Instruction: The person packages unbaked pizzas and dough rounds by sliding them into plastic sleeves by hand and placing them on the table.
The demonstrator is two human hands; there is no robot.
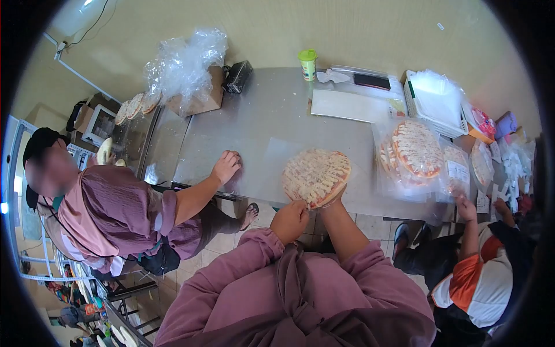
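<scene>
A round pizza topped with pale shreds and zigzag lines of sauce is held over the table's near edge. Clear plastic film, seemingly a plastic bag, spreads out around its left side. My right hand supports the pizza from below at its near right edge, fingers mostly hidden under it. My left hand is closed in a pinch at the near rim, apparently on the plastic; the fingertips are partly hidden. To the right lies a stack of bagged pizzas.
A metal table carries a white board, a phone, a green-lidded cup, a white basket and a box with plastic bags. A co-worker stands left, hand on the table; another person is at right.
</scene>
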